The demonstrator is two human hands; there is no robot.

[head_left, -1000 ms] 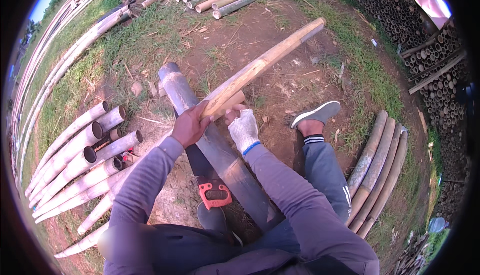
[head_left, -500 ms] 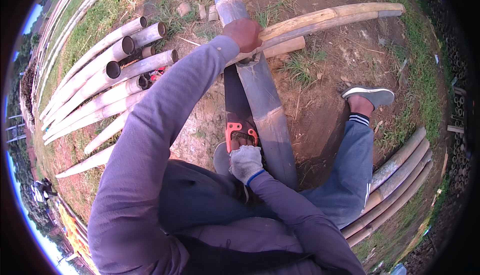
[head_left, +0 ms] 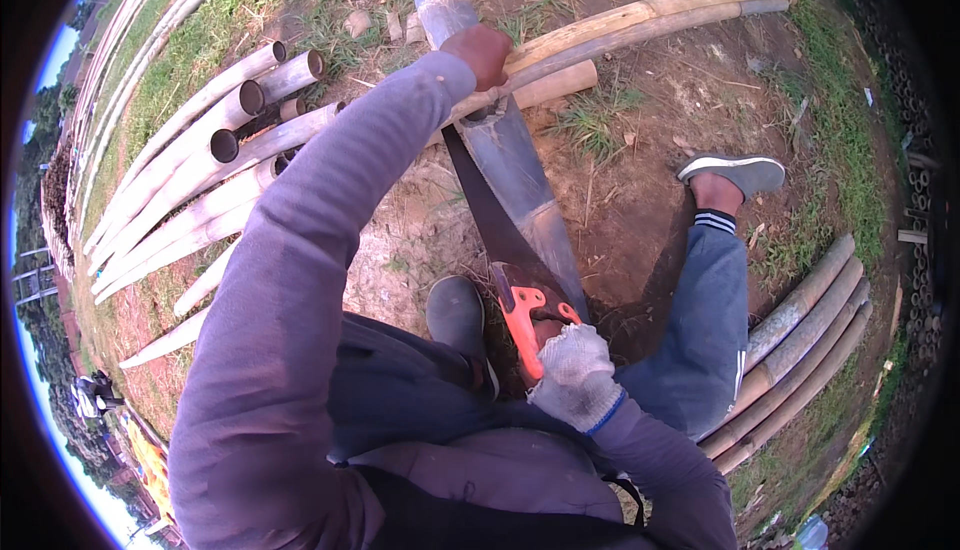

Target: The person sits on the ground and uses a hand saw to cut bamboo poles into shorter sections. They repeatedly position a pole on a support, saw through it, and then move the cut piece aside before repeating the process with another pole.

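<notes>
My right hand, in a whitish knit glove, is closed round the orange handle of a handsaw. Its dark blade runs away from me, with the far end by the crossing bamboo pole. Bare, my left hand is wrapped over the yellowish bamboo pole, which slants off to the far right; its fingers are partly hidden. Under it lies a thick grey bamboo log with a dark notch near the crossing, pointing toward me. The blade partly overlaps this log.
Several cut bamboo poles lie at the left, hollow ends toward the middle. More poles are stacked at the lower right. My shoes stand on bare soil. A short bamboo piece lies beneath the crossing pole.
My right hand has drawn the saw back toward me and to the right, and the blade now slants across the log. My left hand keeps its hold on the pole.
</notes>
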